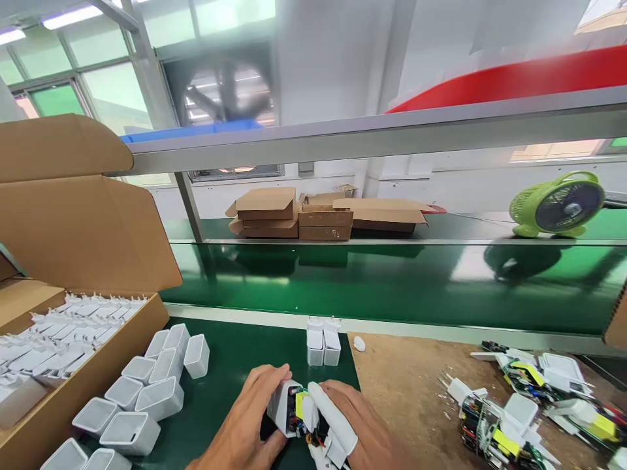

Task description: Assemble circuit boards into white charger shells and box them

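Low in the middle of the head view, my left hand [259, 414] grips a white plastic housing [280, 406] by its side. A circuit board assembly [306, 410] with a yellow-wrapped part and small components shows at the housing's opening. My right hand [362, 421] is closed around the white outer pieces [336, 418] on the assembly's other side. Whether the board sits inside the housing or only at its mouth, I cannot tell. Just beyond my hands, two white housings [323, 346] stand side by side on the green mat.
Several open white housings [132, 431] lie at left beside a cardboard box [159, 313] filled with white parts. Loose circuit assemblies [509, 424] pile up on the brown board [406, 378] at right. Behind runs a green conveyor belt [367, 281], with a green fan [558, 205] beyond.
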Action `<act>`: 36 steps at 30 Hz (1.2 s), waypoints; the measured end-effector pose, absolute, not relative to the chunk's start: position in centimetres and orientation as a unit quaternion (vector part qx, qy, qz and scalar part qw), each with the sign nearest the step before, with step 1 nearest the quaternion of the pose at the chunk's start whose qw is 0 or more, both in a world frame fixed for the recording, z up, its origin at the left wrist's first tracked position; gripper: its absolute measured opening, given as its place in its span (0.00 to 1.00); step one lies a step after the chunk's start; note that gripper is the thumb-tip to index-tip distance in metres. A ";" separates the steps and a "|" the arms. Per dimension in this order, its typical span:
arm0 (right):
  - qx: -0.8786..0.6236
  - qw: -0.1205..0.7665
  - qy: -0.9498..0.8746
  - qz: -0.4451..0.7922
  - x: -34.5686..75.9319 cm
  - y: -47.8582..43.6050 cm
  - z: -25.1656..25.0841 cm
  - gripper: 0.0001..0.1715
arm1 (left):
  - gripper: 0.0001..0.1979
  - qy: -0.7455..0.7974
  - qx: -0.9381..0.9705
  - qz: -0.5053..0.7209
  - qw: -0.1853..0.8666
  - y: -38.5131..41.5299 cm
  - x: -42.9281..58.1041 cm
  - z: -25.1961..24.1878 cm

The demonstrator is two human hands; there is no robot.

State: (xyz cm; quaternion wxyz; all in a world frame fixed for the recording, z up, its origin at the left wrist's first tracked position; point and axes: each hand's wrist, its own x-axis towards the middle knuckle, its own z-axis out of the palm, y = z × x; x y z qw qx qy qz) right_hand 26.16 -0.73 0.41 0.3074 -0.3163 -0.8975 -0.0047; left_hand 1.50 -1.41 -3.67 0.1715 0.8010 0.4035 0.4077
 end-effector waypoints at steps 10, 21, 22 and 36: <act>-0.309 0.328 -0.892 -0.035 25.8 -0.4 -0.2 0.42 | 0.42 0.404 0.809 0.399 0.153 -1.6 1.5 -3.4; -0.326 0.264 -0.907 0.032 26.3 -1.1 0.7 0.43 | 0.41 0.394 0.809 0.407 0.159 -1.7 1.5 -3.6; -0.330 0.256 -0.907 0.045 26.3 -1.1 0.7 0.44 | 0.41 0.394 0.809 0.406 0.159 -1.7 1.5 -3.7; -0.358 0.197 -0.909 0.083 26.3 -2.0 4.7 0.40 | 0.39 0.397 0.812 0.400 0.152 -2.0 1.5 -3.4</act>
